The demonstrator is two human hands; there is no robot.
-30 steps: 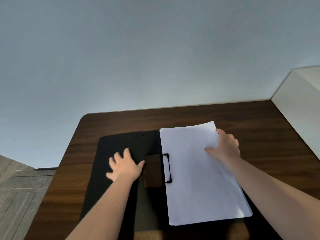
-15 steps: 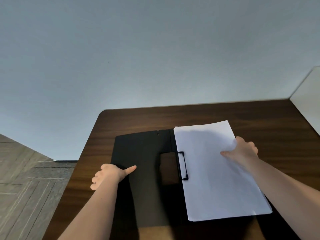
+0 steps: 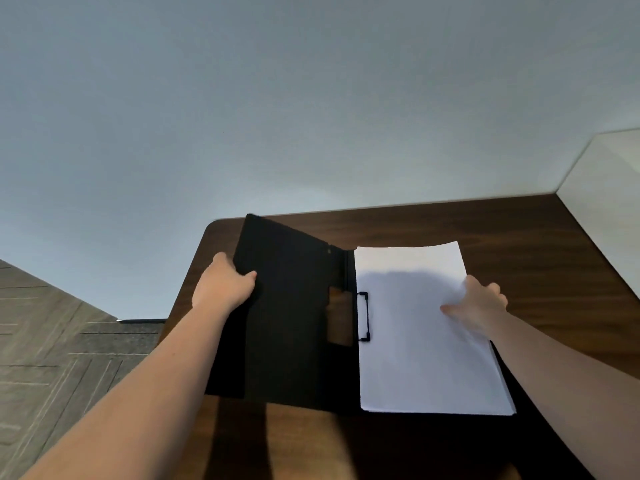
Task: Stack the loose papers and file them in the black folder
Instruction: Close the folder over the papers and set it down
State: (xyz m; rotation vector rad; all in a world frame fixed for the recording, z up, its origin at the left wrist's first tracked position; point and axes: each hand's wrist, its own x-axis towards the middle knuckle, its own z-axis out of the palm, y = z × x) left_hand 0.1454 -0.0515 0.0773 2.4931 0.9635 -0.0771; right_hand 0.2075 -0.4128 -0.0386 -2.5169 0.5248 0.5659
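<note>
The black folder (image 3: 294, 323) lies open on the dark wooden table (image 3: 519, 244). Its left cover is raised off the table, tilted up. My left hand (image 3: 221, 285) grips that cover's outer left edge, thumb on the inside face. A white stack of papers (image 3: 422, 358) rests on the folder's right half, beside a black clip (image 3: 363, 317) near the spine. My right hand (image 3: 479, 303) presses on the stack's right edge, fingers curled around the side of the sheets.
A plain grey wall rises behind the table. A pale panel (image 3: 609, 202) stands along the table's right side. Tiled floor (image 3: 52, 358) shows to the left of the table's left edge. Bare tabletop lies beyond and to the right of the folder.
My left hand moved from the cover's inside face to its outer edge, took hold, and lifted the cover off the table. My right hand stayed on the papers.
</note>
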